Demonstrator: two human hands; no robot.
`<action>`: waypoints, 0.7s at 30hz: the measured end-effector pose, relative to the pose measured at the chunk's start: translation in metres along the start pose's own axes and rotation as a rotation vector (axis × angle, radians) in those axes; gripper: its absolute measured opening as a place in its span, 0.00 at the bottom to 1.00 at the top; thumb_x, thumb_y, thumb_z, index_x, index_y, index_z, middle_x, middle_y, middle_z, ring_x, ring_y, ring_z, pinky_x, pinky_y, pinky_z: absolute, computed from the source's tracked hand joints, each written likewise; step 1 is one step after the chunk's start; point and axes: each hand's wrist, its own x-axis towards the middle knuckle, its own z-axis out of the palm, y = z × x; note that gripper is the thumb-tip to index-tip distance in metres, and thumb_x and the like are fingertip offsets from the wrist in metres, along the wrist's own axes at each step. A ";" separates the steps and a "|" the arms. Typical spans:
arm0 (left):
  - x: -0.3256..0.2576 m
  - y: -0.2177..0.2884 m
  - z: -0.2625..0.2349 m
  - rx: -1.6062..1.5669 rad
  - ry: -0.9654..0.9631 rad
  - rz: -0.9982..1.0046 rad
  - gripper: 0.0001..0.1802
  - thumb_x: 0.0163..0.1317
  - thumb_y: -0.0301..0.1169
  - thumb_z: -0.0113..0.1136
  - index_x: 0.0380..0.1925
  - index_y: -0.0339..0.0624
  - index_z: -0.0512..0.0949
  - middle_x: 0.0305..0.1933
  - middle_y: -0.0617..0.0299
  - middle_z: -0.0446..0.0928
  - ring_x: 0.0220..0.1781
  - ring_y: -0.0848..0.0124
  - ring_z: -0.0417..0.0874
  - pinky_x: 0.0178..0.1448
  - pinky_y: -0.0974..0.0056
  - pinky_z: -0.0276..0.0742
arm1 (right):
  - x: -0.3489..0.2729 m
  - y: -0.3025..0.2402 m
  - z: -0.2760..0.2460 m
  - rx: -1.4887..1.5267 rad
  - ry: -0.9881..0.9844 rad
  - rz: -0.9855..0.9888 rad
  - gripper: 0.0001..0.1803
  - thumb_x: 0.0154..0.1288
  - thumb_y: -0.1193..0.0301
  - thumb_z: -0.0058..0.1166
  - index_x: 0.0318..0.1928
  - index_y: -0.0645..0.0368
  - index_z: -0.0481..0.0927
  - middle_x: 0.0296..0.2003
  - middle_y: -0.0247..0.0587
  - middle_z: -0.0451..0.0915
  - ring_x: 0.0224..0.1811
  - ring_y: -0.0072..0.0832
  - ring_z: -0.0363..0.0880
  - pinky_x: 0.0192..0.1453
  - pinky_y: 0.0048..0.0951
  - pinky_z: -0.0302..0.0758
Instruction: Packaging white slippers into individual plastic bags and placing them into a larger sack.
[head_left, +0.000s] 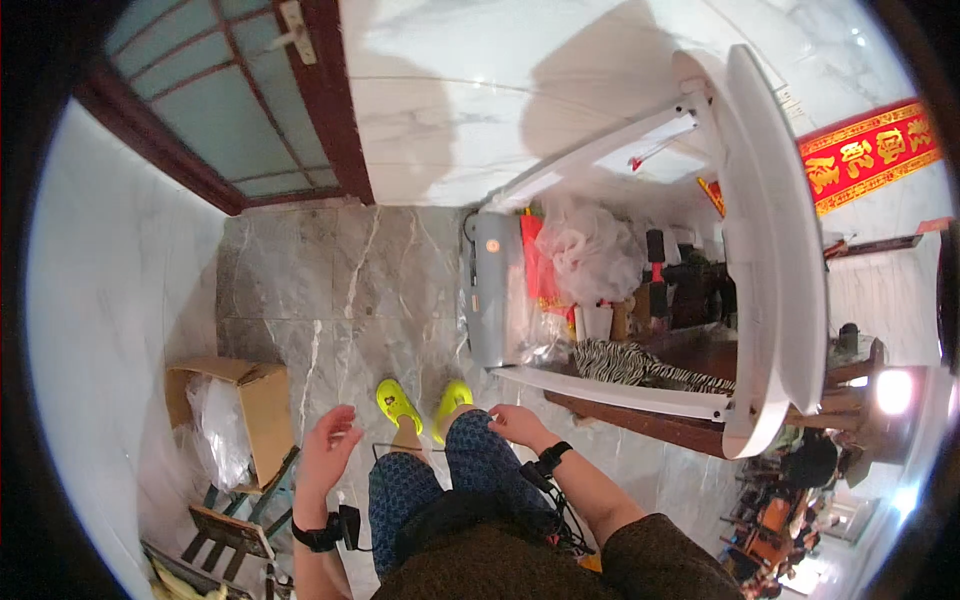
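My left hand (pixel 332 440) hangs in the air in front of my left side, its fingers loosely bent and apart, with nothing in it. Beside my right knee is my right hand (pixel 518 424), fingers reaching toward the blue patterned trousers (pixel 474 450); no held thing shows, and I cannot tell whether the fingertips touch the cloth. Both wrists carry black straps with small devices, and a dark cable runs down from the right one. Yellow-green clogs (pixel 398 403) are on my feet, on the grey marbled floor (pixel 340 290).
To the right stands a large white frame with a curved top (pixel 775 250) and a grey base (pixel 490 290). Clear plastic (pixel 590 250) and a zebra-striped cloth (pixel 610 362) lie within it. At left, a cardboard box (pixel 262 420) sits by a wooden chair (pixel 228 530). A door (pixel 220 90) stands ahead.
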 end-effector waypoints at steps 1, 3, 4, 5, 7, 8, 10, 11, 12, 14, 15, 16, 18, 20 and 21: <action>0.022 0.004 0.001 0.009 -0.033 -0.025 0.21 0.58 0.31 0.64 0.52 0.40 0.76 0.46 0.58 0.80 0.47 0.69 0.81 0.51 0.64 0.76 | 0.006 0.005 0.006 0.078 -0.011 0.089 0.20 0.59 0.58 0.56 0.46 0.58 0.79 0.34 0.48 0.83 0.40 0.44 0.81 0.45 0.41 0.76; 0.053 0.029 0.002 0.030 -0.026 0.028 0.21 0.59 0.31 0.63 0.53 0.40 0.75 0.48 0.57 0.80 0.48 0.69 0.81 0.50 0.64 0.76 | 0.030 0.015 0.009 0.119 0.060 0.062 0.20 0.59 0.58 0.56 0.46 0.58 0.79 0.33 0.47 0.83 0.38 0.44 0.82 0.45 0.40 0.77; 0.068 0.033 0.007 0.040 -0.042 0.003 0.21 0.59 0.31 0.63 0.53 0.40 0.75 0.48 0.57 0.80 0.48 0.69 0.81 0.50 0.64 0.76 | 0.043 0.026 0.021 0.148 0.107 0.029 0.20 0.59 0.57 0.57 0.46 0.58 0.80 0.32 0.47 0.83 0.37 0.44 0.82 0.45 0.40 0.77; 0.091 0.035 0.017 0.063 -0.087 0.016 0.21 0.59 0.31 0.63 0.53 0.41 0.75 0.49 0.56 0.80 0.48 0.68 0.81 0.50 0.64 0.76 | 0.054 0.040 0.029 0.165 0.098 0.057 0.20 0.59 0.57 0.57 0.46 0.58 0.80 0.32 0.47 0.83 0.37 0.44 0.82 0.45 0.40 0.77; 0.138 0.042 0.044 0.092 -0.144 0.036 0.21 0.59 0.31 0.63 0.53 0.41 0.75 0.50 0.56 0.79 0.48 0.68 0.81 0.50 0.64 0.77 | 0.088 0.070 0.041 0.307 0.155 0.106 0.20 0.59 0.56 0.57 0.44 0.58 0.80 0.33 0.49 0.83 0.37 0.45 0.82 0.45 0.39 0.77; 0.152 0.047 0.061 0.072 -0.193 0.052 0.21 0.59 0.31 0.63 0.53 0.41 0.75 0.50 0.56 0.79 0.48 0.68 0.81 0.50 0.64 0.77 | 0.101 0.086 0.051 0.323 0.183 0.103 0.20 0.59 0.57 0.58 0.43 0.60 0.81 0.33 0.47 0.83 0.35 0.39 0.83 0.43 0.37 0.77; 0.181 0.045 0.089 0.010 -0.274 -0.009 0.21 0.60 0.33 0.62 0.53 0.43 0.75 0.51 0.57 0.79 0.48 0.67 0.81 0.49 0.63 0.78 | 0.132 0.106 0.062 0.536 0.166 0.206 0.20 0.60 0.58 0.58 0.43 0.61 0.81 0.33 0.45 0.83 0.35 0.35 0.82 0.41 0.34 0.77; 0.195 0.039 0.102 0.020 -0.282 -0.019 0.21 0.60 0.33 0.62 0.53 0.43 0.75 0.51 0.57 0.79 0.48 0.67 0.81 0.49 0.63 0.78 | 0.153 0.113 0.058 0.727 0.156 0.279 0.19 0.60 0.59 0.58 0.43 0.62 0.80 0.33 0.43 0.83 0.35 0.31 0.82 0.40 0.32 0.77; 0.209 0.030 0.116 0.073 -0.322 0.007 0.21 0.60 0.35 0.62 0.53 0.44 0.76 0.50 0.58 0.80 0.46 0.67 0.82 0.48 0.64 0.78 | 0.170 0.116 0.058 0.884 0.161 0.368 0.19 0.60 0.60 0.58 0.43 0.65 0.81 0.33 0.40 0.83 0.36 0.25 0.81 0.39 0.28 0.77; 0.238 0.003 0.140 0.285 -0.343 0.012 0.20 0.60 0.38 0.62 0.52 0.46 0.76 0.44 0.61 0.81 0.40 0.68 0.84 0.46 0.65 0.78 | 0.206 0.122 0.060 1.063 0.230 0.478 0.20 0.59 0.60 0.59 0.44 0.65 0.80 0.34 0.41 0.83 0.37 0.27 0.81 0.40 0.29 0.77; 0.250 -0.006 0.149 0.299 -0.347 0.009 0.20 0.60 0.38 0.62 0.52 0.46 0.76 0.44 0.61 0.81 0.40 0.68 0.84 0.46 0.65 0.78 | 0.225 0.124 0.059 1.227 0.310 0.583 0.21 0.59 0.59 0.59 0.44 0.65 0.80 0.35 0.41 0.84 0.37 0.28 0.82 0.41 0.29 0.78; 0.265 -0.012 0.168 0.328 -0.426 -0.008 0.20 0.60 0.38 0.62 0.51 0.45 0.77 0.42 0.61 0.82 0.40 0.68 0.84 0.46 0.65 0.78 | 0.243 0.148 0.061 1.231 0.338 0.599 0.21 0.59 0.59 0.59 0.44 0.65 0.80 0.35 0.41 0.84 0.37 0.28 0.82 0.41 0.29 0.78; 0.290 -0.020 0.213 0.209 -0.516 -0.003 0.18 0.59 0.39 0.63 0.47 0.44 0.78 0.41 0.59 0.82 0.40 0.67 0.84 0.47 0.64 0.77 | 0.275 0.209 0.063 0.854 0.608 0.605 0.24 0.56 0.58 0.62 0.47 0.63 0.80 0.38 0.43 0.83 0.41 0.34 0.82 0.47 0.33 0.77; 0.316 -0.048 0.224 0.197 -0.556 -0.077 0.19 0.59 0.39 0.63 0.48 0.44 0.77 0.41 0.58 0.82 0.41 0.67 0.84 0.47 0.64 0.77 | 0.324 0.212 0.066 0.642 0.674 0.570 0.26 0.55 0.57 0.63 0.49 0.62 0.79 0.42 0.45 0.81 0.45 0.37 0.80 0.51 0.36 0.75; 0.328 -0.064 0.223 0.171 -0.577 -0.158 0.19 0.59 0.39 0.63 0.48 0.44 0.77 0.42 0.57 0.82 0.41 0.67 0.84 0.48 0.64 0.77 | 0.351 0.204 0.065 0.414 0.724 0.521 0.29 0.53 0.56 0.65 0.51 0.61 0.77 0.45 0.46 0.80 0.49 0.40 0.79 0.54 0.40 0.74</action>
